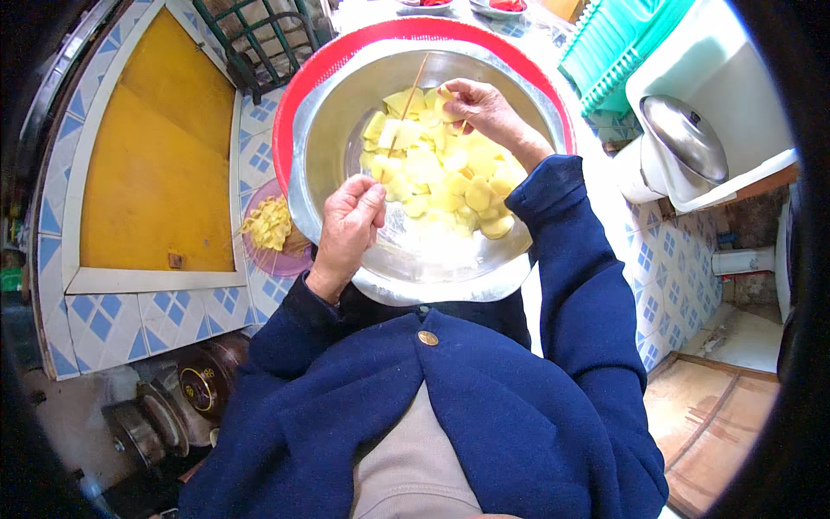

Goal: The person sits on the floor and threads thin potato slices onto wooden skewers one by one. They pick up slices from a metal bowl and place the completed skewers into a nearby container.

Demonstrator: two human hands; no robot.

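Observation:
A wide metal basin [447, 289] in front of me holds many thin, pale yellow slices [425, 165] that look like potato. At the basin's left side, my left hand [353, 217] grips the lower end of a thin wooden skewer [410, 100], which slants up over the slices. A yellow slice seems to be on the skewer just above my fingers, though I cannot tell for sure. Above the far part of the pile, my right hand [486, 110] pinches one slice [447, 111] between thumb and fingers, apart from the skewer.
Behind and under the basin is a red perforated plastic basket [285, 130]. To its left, a pink plate [262, 261] holds skewers and threaded slices [269, 224]. A green plastic rack [606, 58], a white sink [746, 78] and a lidded pot [684, 139] stand at right.

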